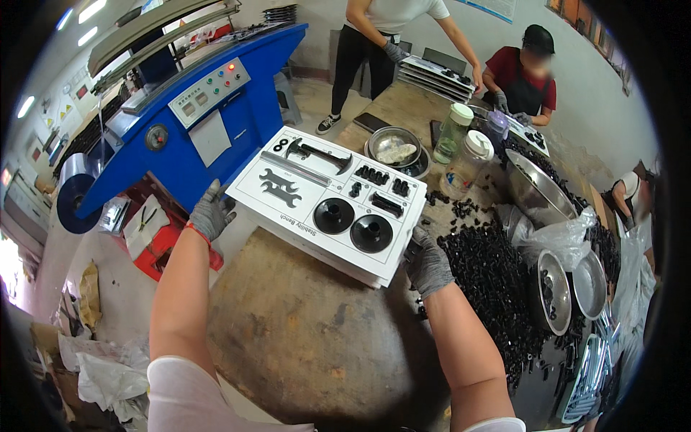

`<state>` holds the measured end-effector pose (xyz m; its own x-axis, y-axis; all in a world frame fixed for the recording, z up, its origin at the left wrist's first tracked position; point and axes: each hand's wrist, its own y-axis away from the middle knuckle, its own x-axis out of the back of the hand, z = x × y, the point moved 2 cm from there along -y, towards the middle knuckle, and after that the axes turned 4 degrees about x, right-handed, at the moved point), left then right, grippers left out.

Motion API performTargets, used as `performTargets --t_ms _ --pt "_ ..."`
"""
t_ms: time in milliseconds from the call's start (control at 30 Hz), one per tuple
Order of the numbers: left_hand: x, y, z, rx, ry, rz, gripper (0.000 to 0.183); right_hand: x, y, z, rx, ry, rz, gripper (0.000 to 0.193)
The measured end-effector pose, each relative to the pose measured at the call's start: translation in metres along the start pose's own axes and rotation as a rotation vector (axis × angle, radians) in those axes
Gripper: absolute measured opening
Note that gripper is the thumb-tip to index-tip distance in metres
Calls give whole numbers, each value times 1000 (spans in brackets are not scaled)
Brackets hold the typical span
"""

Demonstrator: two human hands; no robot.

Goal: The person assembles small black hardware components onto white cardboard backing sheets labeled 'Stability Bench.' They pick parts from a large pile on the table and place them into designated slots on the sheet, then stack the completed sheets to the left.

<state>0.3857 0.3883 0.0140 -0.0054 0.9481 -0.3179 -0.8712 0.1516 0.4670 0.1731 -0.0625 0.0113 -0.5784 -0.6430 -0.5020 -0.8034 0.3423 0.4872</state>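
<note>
Across the middle of the worn wooden workbench lies a stack of white cards, the top one carrying black parts: two flat spanners, a hammer-like tool, two round discs and several small fittings. The stack sits tilted, its near right corner toward the person and its far left end toward the blue machine.

The person's left hand, in a grey knit glove, rests at the stack's near left edge; its fingers are loosely curled against the card edge, and whether they clamp it cannot be told. The right hand, also gloved in grey, is at the stack's near right corner, fingers wrapped round the edge of the stack in a hold.

To the right of the stack, a large heap of small black parts covers the bench, with metal bowls set in it. Beyond the stack stand a steel dish and two clear jars with white lids.

At the far end, one person stands and another sits, both working at trays.
</note>
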Motion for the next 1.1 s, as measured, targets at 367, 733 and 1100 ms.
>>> performTargets --t_ms 367,733,1100 --pt "-173 270 -124 -967 -489 -287 60 140 267 -29 365 483 -252 53" --pt "-434 518 -415 -1084 -1255 -1748 73 505 542 -62 745 864 1404 34" --pt "-516 621 -565 -1165 -1606 -1937 84 836 653 -73 -72 1253 1633 63"
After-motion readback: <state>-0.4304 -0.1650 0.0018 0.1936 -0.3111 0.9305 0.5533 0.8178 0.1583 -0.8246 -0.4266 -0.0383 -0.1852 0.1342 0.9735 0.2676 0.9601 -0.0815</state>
